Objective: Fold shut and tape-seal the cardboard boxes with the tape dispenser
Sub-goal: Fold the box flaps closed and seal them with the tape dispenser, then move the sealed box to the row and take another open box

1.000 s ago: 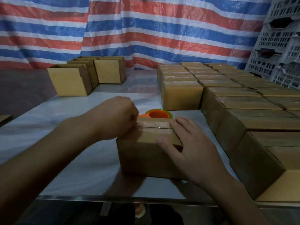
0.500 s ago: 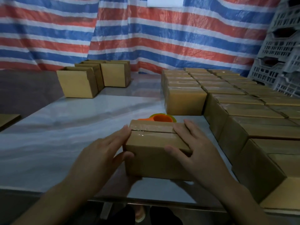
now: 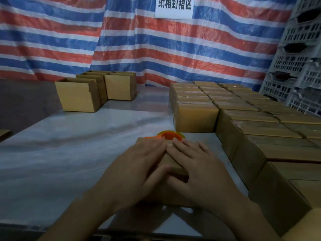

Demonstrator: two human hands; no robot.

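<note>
Brown cardboard boxes (image 3: 251, 126); orange tape dispenser (image 3: 171, 136); pale grey counter (image 3: 69, 153); red, blue and white striped tarp (image 3: 121, 46).

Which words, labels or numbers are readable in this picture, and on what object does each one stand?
"纸箱封箱区": black characters on the white paper sign hanging on the striped tarp; the picture edge cuts their tops.
Cardboard boxes: no print can be read.
Tape dispenser: no label shows.
</note>
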